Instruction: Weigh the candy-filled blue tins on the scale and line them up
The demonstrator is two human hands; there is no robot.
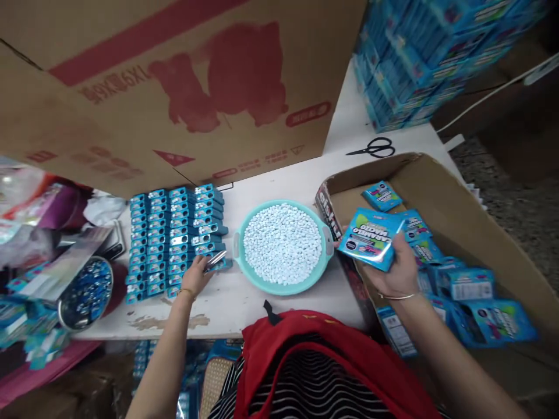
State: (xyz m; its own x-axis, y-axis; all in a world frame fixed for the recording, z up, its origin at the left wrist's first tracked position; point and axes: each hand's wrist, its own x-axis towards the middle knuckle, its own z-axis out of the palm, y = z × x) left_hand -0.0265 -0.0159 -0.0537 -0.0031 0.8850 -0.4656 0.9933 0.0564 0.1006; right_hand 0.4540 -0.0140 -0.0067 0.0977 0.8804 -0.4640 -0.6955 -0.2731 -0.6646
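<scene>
My left hand (197, 276) reaches to the near right corner of a block of small blue tins (174, 233) laid in rows on the white table (279, 180). Its fingers close on one shiny tin (215, 260) at the block's edge. My right hand (395, 269) holds a blue printed packet (370, 237) above the near left corner of an open cardboard box (463, 203). Several more blue packets (476, 302) lie inside that box. Between my hands stands a teal basin (325, 244) filled with small white pellets (282, 243).
A big cardboard sheet (166, 87) leans over the back of the table. Black scissors (373, 149) lie at the far right, below stacked blue cartons (419, 58). A metal bowl (82, 294) of small blue items and loose bags sit at the left.
</scene>
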